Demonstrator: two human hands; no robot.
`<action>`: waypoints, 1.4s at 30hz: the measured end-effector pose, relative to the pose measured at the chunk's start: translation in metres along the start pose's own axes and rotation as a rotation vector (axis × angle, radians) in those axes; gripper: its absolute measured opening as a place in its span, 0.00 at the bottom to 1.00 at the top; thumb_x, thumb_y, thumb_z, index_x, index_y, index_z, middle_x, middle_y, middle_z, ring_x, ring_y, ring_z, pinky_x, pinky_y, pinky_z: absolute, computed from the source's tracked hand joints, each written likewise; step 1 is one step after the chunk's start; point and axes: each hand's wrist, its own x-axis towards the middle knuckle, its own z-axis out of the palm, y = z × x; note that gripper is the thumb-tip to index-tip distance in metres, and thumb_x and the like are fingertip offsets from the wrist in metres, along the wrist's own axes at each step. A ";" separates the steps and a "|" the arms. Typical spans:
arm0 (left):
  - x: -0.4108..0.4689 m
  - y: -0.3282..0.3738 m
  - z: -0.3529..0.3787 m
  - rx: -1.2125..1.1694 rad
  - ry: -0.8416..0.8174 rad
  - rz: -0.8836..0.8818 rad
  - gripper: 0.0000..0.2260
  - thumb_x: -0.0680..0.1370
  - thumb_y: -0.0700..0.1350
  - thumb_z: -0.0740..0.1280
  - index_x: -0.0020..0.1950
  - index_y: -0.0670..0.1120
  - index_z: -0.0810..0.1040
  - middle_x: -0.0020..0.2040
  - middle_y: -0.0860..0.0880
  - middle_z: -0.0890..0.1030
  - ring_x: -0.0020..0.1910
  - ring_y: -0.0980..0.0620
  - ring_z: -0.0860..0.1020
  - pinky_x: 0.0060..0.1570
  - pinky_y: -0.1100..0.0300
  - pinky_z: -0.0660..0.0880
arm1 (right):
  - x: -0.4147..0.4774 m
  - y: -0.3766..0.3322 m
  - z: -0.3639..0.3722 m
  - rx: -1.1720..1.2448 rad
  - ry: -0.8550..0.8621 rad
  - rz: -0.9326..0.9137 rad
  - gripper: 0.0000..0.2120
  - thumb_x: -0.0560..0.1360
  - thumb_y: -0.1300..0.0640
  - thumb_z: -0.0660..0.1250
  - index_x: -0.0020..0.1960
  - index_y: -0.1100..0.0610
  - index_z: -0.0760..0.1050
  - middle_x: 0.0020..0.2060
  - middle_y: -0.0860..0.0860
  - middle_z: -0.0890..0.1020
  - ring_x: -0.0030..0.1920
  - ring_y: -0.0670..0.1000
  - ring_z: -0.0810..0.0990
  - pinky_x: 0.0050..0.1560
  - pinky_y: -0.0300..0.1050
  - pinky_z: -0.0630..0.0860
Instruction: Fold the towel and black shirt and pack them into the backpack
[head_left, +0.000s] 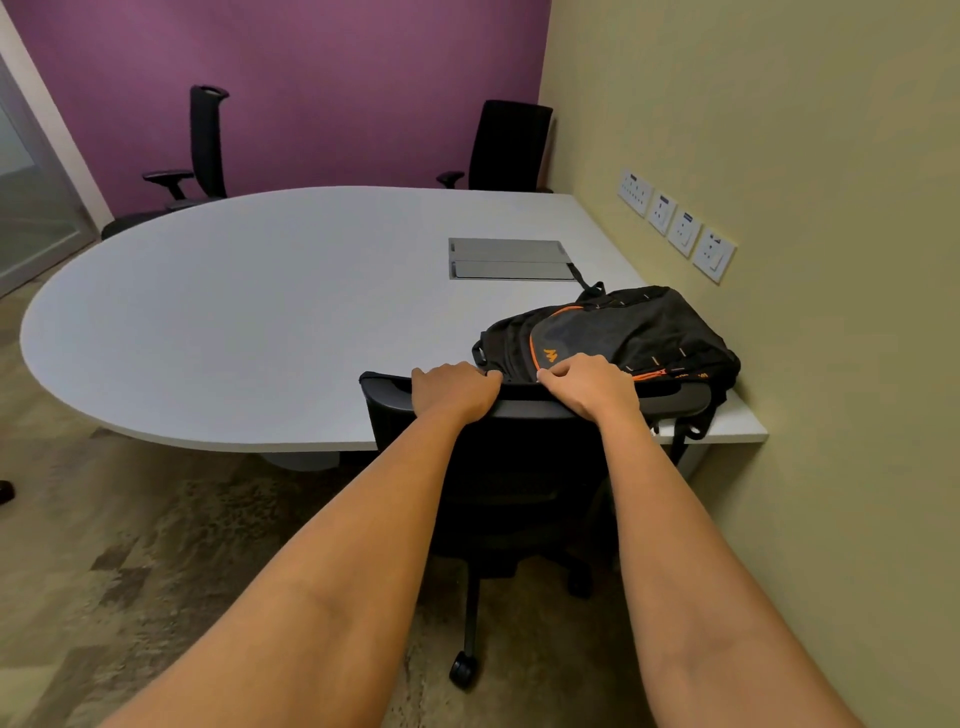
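Where the yellow wall meets the purple one, a big white table (234, 312) with a rounded left end fills most of the room. A black office chair (519, 483) on castors is pushed up to its near edge, back towards the person. Two more black chairs stand on the far side, one (208, 140) to the left and one (511, 145) in the corner. The backpack (623, 327), black and grey with orange piping, lies flat on the table's near right corner, just beside the yellow wall and right behind the office chair's top rail, one strap hanging over the table edge. Both bare arms reach forward. The left hand (454, 392) has its fingers curled over the top rail, gripping it. The right hand (589, 387) is curled over the same rail close beside it, though I can't quite tell whether its fingertips also touch the backpack. Further back, a grey metal hatch (509, 259) sits flush in the tabletop, and a row of white sockets (675, 226) runs along the yellow wall.
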 end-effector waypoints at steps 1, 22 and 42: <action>0.001 0.003 0.001 -0.002 -0.002 0.001 0.24 0.80 0.56 0.47 0.53 0.47 0.80 0.47 0.47 0.79 0.44 0.47 0.72 0.64 0.49 0.60 | 0.002 0.004 0.000 0.000 -0.001 0.005 0.17 0.77 0.41 0.55 0.54 0.42 0.80 0.57 0.51 0.80 0.56 0.58 0.77 0.55 0.52 0.71; -0.022 0.001 0.002 -0.054 0.282 0.053 0.17 0.80 0.48 0.52 0.41 0.45 0.77 0.34 0.48 0.75 0.37 0.46 0.72 0.49 0.54 0.65 | -0.003 0.002 0.001 -0.026 -0.019 -0.041 0.18 0.79 0.44 0.51 0.56 0.43 0.79 0.56 0.56 0.79 0.56 0.60 0.76 0.54 0.50 0.70; -0.118 -0.030 0.021 0.040 0.127 0.211 0.26 0.83 0.55 0.46 0.78 0.51 0.43 0.79 0.50 0.43 0.77 0.52 0.39 0.75 0.53 0.38 | -0.103 0.018 0.035 -0.040 0.144 -0.166 0.26 0.83 0.47 0.46 0.78 0.54 0.48 0.78 0.48 0.50 0.77 0.49 0.45 0.76 0.46 0.44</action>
